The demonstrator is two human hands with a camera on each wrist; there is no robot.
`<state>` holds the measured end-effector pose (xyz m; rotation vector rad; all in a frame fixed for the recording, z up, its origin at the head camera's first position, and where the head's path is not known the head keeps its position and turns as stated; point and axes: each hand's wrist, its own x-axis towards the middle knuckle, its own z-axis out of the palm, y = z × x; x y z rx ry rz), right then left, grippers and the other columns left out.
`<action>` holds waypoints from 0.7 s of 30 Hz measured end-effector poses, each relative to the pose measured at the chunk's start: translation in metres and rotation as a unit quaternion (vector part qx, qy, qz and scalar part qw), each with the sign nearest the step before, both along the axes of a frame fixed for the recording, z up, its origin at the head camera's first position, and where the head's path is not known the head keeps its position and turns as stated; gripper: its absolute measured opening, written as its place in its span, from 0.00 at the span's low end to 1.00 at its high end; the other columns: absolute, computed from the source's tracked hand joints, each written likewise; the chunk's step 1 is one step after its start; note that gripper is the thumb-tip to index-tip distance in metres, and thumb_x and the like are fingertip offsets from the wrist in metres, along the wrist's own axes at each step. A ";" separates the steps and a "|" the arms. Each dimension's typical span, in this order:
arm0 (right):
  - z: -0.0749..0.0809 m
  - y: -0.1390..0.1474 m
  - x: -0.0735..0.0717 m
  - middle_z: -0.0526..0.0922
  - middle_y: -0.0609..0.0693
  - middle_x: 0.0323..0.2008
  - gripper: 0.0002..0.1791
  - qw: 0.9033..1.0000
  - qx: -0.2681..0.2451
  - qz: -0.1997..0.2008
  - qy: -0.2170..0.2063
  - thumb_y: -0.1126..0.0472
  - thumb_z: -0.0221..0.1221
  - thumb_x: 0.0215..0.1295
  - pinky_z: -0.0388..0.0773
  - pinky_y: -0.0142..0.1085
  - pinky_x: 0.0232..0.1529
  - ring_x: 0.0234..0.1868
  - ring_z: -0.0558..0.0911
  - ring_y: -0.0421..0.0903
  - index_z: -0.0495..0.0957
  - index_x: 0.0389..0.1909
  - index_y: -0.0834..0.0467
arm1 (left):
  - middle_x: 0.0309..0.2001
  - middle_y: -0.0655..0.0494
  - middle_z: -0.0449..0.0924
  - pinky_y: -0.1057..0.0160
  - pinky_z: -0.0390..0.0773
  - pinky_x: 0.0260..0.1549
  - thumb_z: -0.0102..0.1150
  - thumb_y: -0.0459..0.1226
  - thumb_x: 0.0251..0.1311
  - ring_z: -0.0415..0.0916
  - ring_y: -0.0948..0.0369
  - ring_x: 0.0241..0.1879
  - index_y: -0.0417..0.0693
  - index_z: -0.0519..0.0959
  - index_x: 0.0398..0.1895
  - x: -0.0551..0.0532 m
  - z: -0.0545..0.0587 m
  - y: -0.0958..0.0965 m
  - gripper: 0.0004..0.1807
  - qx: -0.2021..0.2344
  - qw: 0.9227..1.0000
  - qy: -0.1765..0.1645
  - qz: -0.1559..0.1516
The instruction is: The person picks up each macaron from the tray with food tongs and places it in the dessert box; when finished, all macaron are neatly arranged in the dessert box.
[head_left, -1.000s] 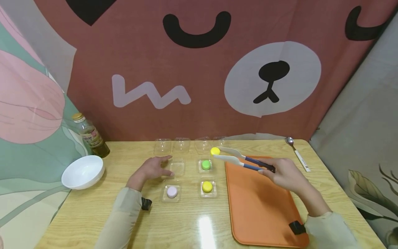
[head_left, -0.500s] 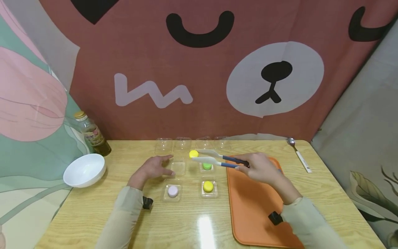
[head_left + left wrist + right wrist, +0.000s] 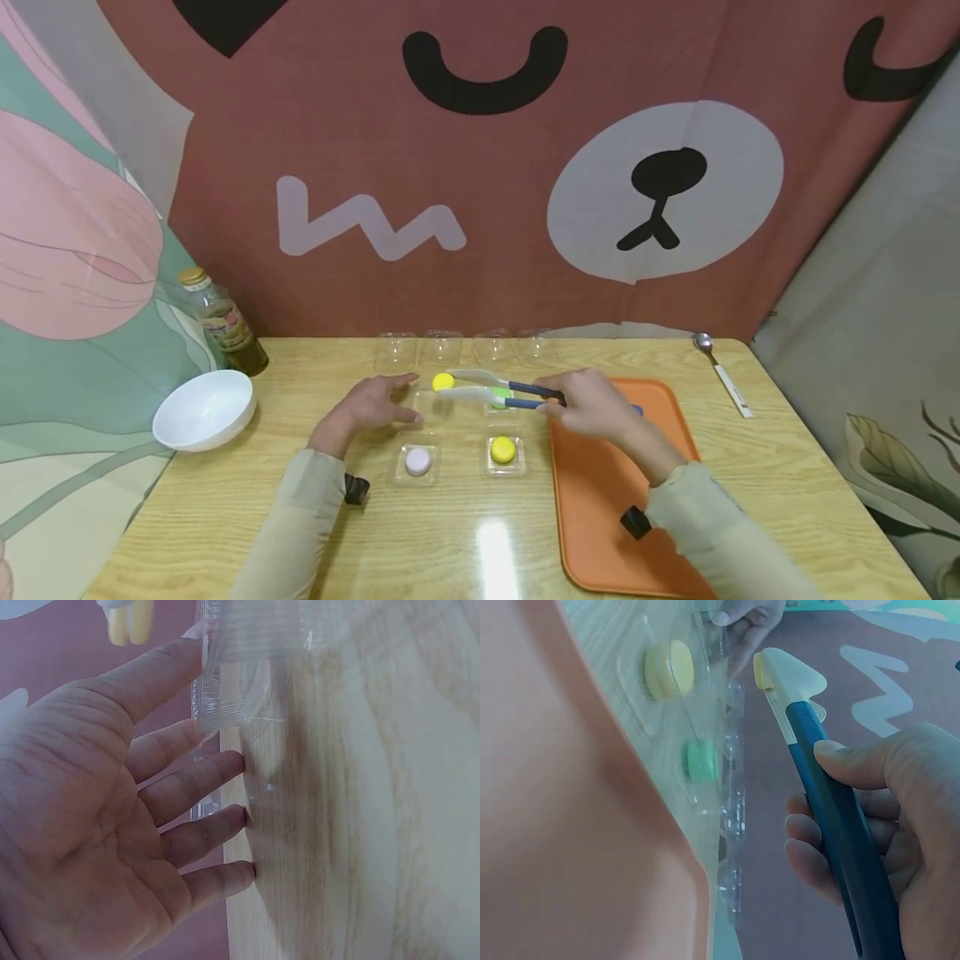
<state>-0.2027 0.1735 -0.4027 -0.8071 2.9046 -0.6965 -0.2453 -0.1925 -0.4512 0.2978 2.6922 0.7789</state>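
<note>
My right hand [image 3: 596, 406] grips blue-handled tongs [image 3: 525, 396] whose pale tips pinch a yellow macaron [image 3: 443, 382]. The macaron hangs over a clear plastic box [image 3: 225, 697] with nothing in it. My left hand [image 3: 367, 408] touches that box at its edge with thumb and fingertips, the fingers extended, as the left wrist view shows. Nearby sit a green macaron [image 3: 702, 760], partly hidden behind the tongs in the head view, a second yellow macaron [image 3: 502, 450] and a lilac macaron [image 3: 417, 461], each in its own clear box.
Several clear lids [image 3: 442, 348] stand along the table's back edge. An orange tray [image 3: 600, 533] lies at the right, beneath the right forearm. A white bowl [image 3: 204, 410] and an oil bottle [image 3: 231, 329] stand on the left; a spoon [image 3: 722, 375] lies far right.
My right hand has carried the tongs and yellow macaron leftward from above the tray's back edge, past the green macaron, then slightly down over the left box. The left hand has stayed put.
</note>
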 end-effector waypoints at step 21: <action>-0.001 -0.030 -0.010 0.70 0.39 0.11 0.23 0.999 0.043 0.026 -0.006 0.56 0.64 0.69 0.52 0.27 0.18 0.12 0.53 0.36 0.80 0.62 0.58 | 0.74 0.44 0.66 0.37 0.65 0.71 0.73 0.53 0.55 0.60 0.40 0.75 0.62 0.65 0.77 0.001 0.000 0.000 0.45 0.014 1.000 -0.007 0.009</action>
